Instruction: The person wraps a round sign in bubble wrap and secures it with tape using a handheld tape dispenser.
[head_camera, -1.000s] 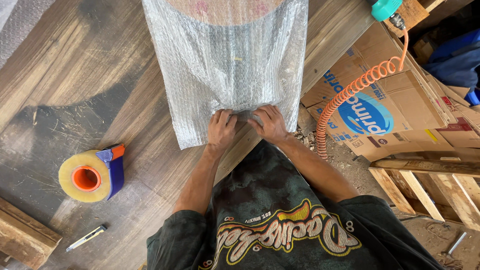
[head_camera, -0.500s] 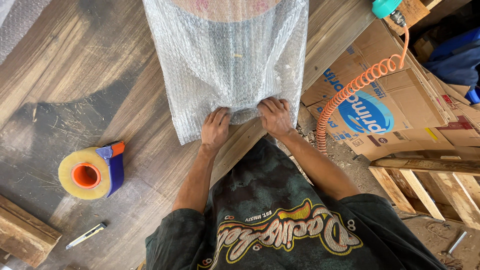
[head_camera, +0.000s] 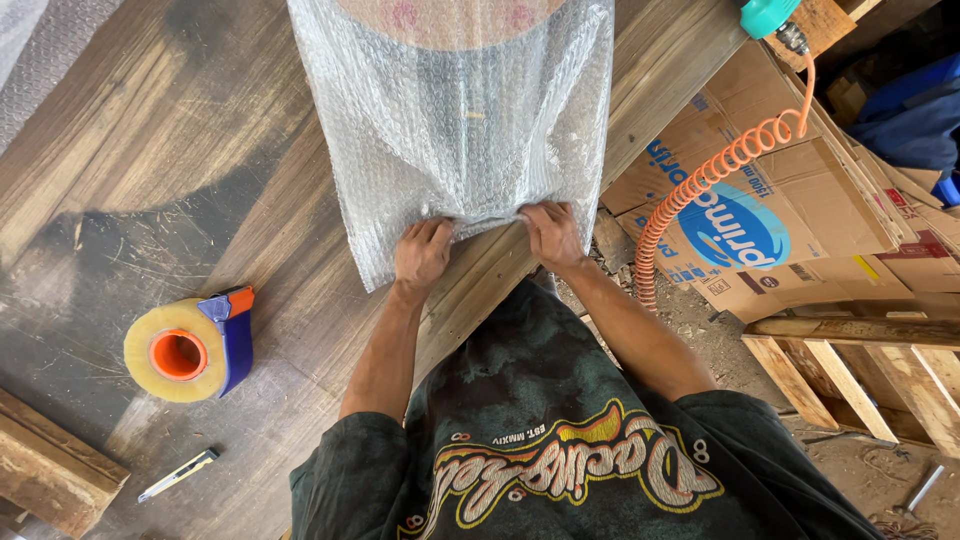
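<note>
A sheet of clear bubble wrap (head_camera: 455, 120) lies over a flat round wooden piece (head_camera: 450, 12) on the dark wooden tabletop (head_camera: 150, 150). My left hand (head_camera: 422, 255) pinches the wrap's near edge from below, fingers curled into the plastic. My right hand (head_camera: 553, 232) grips the same edge a little to the right. Between the two hands the edge is bunched and folded up off the table. The lower left corner of the wrap hangs loose beside my left wrist.
A tape dispenser (head_camera: 190, 345) with a roll of clear tape lies at the left, a small utility knife (head_camera: 178, 475) below it, a wood block (head_camera: 50, 470) at the corner. Flattened cardboard boxes (head_camera: 790, 210), an orange coiled air hose (head_camera: 700, 190) and a pallet (head_camera: 860, 370) lie right of the table.
Both hands slid away from me along the table and apart, pushing the wrap's near edge up into a fold. The tape dispenser and knife stayed put.
</note>
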